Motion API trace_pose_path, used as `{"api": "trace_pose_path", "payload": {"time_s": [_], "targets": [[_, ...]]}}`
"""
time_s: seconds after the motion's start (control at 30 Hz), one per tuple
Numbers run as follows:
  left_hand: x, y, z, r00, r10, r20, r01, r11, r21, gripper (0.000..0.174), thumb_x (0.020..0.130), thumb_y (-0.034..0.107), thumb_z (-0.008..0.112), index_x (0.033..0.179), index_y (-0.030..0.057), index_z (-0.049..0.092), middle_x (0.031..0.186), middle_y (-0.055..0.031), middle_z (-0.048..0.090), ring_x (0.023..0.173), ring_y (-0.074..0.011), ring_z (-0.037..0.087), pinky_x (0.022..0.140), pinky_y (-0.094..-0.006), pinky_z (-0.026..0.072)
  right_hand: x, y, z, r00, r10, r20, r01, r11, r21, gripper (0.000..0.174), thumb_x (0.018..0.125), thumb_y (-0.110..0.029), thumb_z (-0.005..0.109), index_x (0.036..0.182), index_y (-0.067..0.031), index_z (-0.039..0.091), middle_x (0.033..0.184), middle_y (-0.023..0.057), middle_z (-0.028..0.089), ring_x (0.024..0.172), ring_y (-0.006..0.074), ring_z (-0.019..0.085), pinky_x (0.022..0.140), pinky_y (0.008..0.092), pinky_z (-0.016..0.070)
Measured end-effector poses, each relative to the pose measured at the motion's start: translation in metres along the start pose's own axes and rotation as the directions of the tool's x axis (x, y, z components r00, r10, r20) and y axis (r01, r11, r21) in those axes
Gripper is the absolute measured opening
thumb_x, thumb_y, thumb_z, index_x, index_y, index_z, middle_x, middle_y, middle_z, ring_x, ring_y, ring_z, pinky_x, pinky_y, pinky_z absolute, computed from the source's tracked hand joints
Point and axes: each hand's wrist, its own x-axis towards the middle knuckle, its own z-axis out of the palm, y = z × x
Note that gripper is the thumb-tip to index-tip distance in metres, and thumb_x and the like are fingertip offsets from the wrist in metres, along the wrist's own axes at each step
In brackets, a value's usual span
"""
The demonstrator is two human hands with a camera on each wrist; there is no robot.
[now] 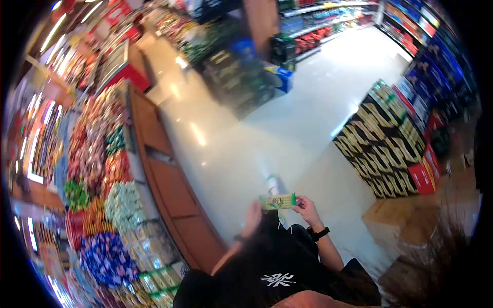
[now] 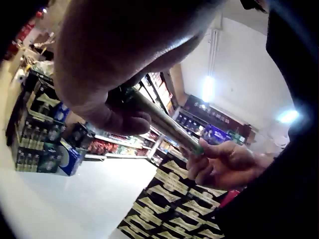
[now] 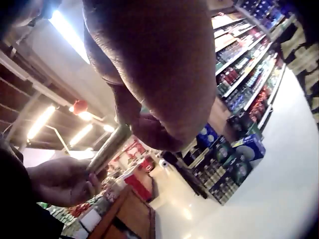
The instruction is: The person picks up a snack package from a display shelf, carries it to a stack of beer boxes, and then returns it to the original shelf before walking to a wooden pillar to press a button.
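Can't really read the print on the packet, and the left hand is kinda blurry. Just one packet, floor below it, two hands: left grips one end, right hand pinches the other.

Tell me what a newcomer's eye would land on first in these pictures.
Probably the slim yellow-green packet, held up between the left hand and the right hand in front of the dark shirt. Next, likely the tall stack of black-and-cream cartons on the floor, ahead to the right, and the bright blue heap of goods on the long display at the left.
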Motion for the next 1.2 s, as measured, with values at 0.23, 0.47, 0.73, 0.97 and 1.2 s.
{"api": "trace_pose_path", "payload": {"time_s": [0.23, 0.47, 0.73, 0.97, 1.2], "targets": [[0.085, 0.074, 0.083, 0.943, 0.007, 0.334, -0.066, 0.984, 0.165, 0.031, 0.099, 0.024, 0.040, 0.099, -0.0022, 0.056, 0.085, -0.0215, 0.062, 0.081, -0.0349, 0.063, 0.073, -0.0433, 0.0499, -0.010, -0.034, -0.064, 0.928, 0.165, -0.333, -0.071, 0.958, 0.276, 0.029, 0.082, 0.004, 0.064, 0.109, -0.0014, 0.056, 0.079, -0.0040, 0.052, 0.072, 0.0045, 0.051, 0.066, 0.0186, 0.0438], [0.182, 0.138, 0.188, 0.862, 0.137, 0.489, -0.202, 0.976, 0.083, 0.029, 0.098, 0.024, 0.041, 0.097, -0.0011, 0.055, 0.076, -0.0231, 0.058, 0.063, -0.0317, 0.064, 0.057, -0.0409, 0.0506, 0.034, -0.064, -0.135, 0.791, 0.103, -0.603, 0.077, 0.961, 0.266, 0.015, 0.086, -0.003, 0.062, 0.101, -0.0015, 0.059, 0.081, -0.0021, 0.057, 0.071, 0.0066, 0.051, 0.066, 0.0215, 0.0429], [0.301, 0.179, 0.271, 0.739, 0.303, 0.601, -0.377, 0.926, -0.004, 0.019, 0.094, 0.013, 0.053, 0.105, -0.0020, 0.057, 0.085, -0.0083, 0.063, 0.068, -0.0123, 0.062, 0.054, -0.0277, 0.0504, 0.121, -0.130, -0.210, 0.715, 0.027, -0.699, 0.208, 0.946, 0.250, 0.009, 0.093, -0.012, 0.057, 0.094, -0.0036, 0.056, 0.079, -0.0004, 0.057, 0.070, 0.0071, 0.051, 0.065, 0.0223, 0.0422], [0.314, 0.241, 0.310, 0.614, 0.308, 0.727, -0.326, 0.938, -0.122, 0.037, 0.092, 0.024, 0.055, 0.123, 0.0041, 0.054, 0.088, -0.0117, 0.069, 0.075, -0.0194, 0.068, 0.066, -0.0342, 0.0540, 0.154, -0.138, -0.268, 0.543, -0.038, -0.839, 0.187, 0.979, 0.077, 0.011, 0.093, -0.013, 0.059, 0.094, -0.0039, 0.052, 0.078, -0.0001, 0.056, 0.067, 0.0068, 0.052, 0.063, 0.0219, 0.0435], [0.329, 0.284, 0.377, 0.435, 0.274, 0.858, -0.444, 0.894, -0.061, 0.061, 0.092, 0.025, 0.061, 0.142, 0.0062, 0.033, 0.095, -0.0139, 0.067, 0.074, -0.0182, 0.067, 0.066, -0.0312, 0.0543, 0.170, -0.145, -0.331, 0.430, 0.027, -0.903, 0.245, 0.958, 0.145, 0.016, 0.091, -0.012, 0.062, 0.098, -0.0040, 0.050, 0.082, 0.0019, 0.059, 0.070, 0.0086, 0.055, 0.063, 0.0226, 0.0447]]}}
